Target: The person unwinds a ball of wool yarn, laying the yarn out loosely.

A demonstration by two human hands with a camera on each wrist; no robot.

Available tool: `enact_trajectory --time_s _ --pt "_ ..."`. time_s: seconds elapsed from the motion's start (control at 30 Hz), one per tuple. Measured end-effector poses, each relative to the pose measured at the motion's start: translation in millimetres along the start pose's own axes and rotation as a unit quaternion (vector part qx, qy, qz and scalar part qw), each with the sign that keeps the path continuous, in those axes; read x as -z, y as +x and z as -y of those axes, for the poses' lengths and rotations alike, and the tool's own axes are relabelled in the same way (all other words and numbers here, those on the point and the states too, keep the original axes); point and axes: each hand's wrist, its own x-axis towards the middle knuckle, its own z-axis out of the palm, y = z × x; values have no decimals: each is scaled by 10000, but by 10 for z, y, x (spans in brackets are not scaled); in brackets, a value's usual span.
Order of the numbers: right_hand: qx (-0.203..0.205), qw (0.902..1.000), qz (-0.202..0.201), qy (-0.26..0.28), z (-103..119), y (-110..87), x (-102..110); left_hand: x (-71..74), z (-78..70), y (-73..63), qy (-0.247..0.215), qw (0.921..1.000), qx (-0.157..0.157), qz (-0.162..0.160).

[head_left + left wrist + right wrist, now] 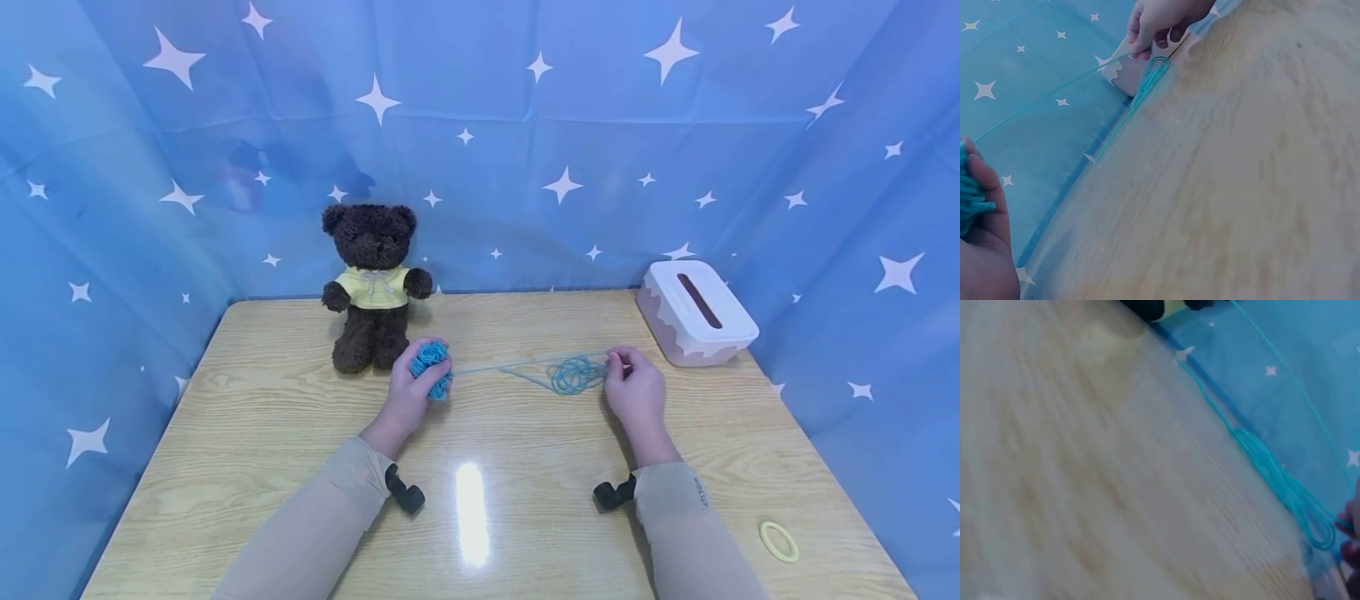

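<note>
A bundle of blue yarn (430, 360) sits in my left hand (408, 386), fingers and thumb curled round it. From it a single strand (480, 369) runs across to my right hand (636, 392), which pinches it between thumb and fingertips. Just left of the right hand, a loose tangle of the same yarn (574, 375) lies at the table top, with a tail stretching leftward. In the left wrist view the yarn bundle (971, 194) shows only partly at the left edge. Loops of yarn (1285, 481) reach up to the right fingers in the right wrist view.
A dark brown teddy bear (372, 287) in a yellow top stands behind my left hand. A white-lidded tissue box (697, 312) stands at the back right. The pale yellow ring (779, 542) lies near the front right of the wooden table (300, 467). Starry blue curtains surround the table.
</note>
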Motion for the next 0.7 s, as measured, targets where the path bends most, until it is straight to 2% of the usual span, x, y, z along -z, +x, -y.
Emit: enact_trajectory --time_s 0.2,0.37,0.47,0.57,0.7 --pt "-44 9983 249 -525 -27 6 70 2 7 5 43 9995 -146 -283" --pt "241 9941 625 -857 -60 -14 58 -4 13 0 155 9997 -131 -138" --pt "338 9949 595 -734 -46 -36 28 -5 12 -5 221 9997 -94 -39" --pt "506 9970 357 -474 20 -62 -13 -3 7 -10 336 9994 -72 -9" --pt "1045 9945 96 76 226 -145 -112 1 -3 -12 449 9990 -69 23"
